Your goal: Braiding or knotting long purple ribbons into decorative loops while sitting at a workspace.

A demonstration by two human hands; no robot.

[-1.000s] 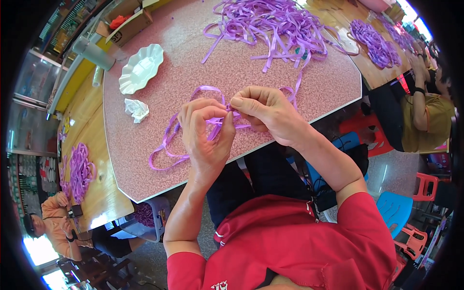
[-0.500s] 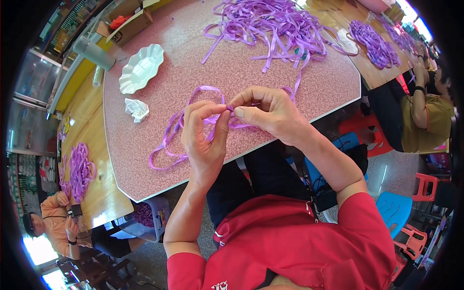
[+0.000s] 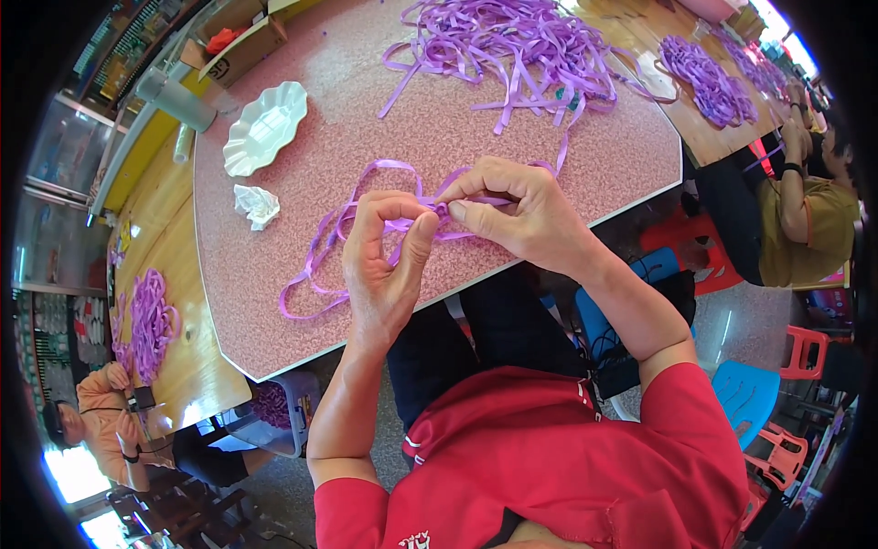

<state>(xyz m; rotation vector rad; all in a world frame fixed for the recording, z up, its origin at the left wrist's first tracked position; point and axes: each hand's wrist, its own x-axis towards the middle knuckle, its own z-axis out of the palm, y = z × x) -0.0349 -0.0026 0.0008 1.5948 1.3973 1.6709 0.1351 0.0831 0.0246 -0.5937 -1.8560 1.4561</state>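
Observation:
A purple ribbon [image 3: 389,165] lies in loose loops on the pink speckled table [image 3: 274,348], with a small knot or bunched part between my hands. My left hand [image 3: 384,256] is closed, thumb and forefinger tips pinching the ribbon just left of that part. My right hand [image 3: 521,215] pinches it from the right between thumb and forefinger, the other fingers curled. One strand runs from behind my right hand up to a large heap of purple ribbons [image 3: 521,46] at the far side. The fingertips partly hide the bunched part.
A white scalloped dish [image 3: 265,128] and a crumpled white tissue [image 3: 257,208] lie left of the ribbon. Behind them stand a grey-green bottle [image 3: 174,99] and a cardboard box [image 3: 242,50]. Co-workers sit at both sides, near more ribbon bundles [image 3: 154,316]. A blue stool [image 3: 745,403] stands at right.
My left fingertips have shifted slightly left off the knot, and a small gap has opened between my hands. The right hand still pinches the ribbon. The loops barely moved.

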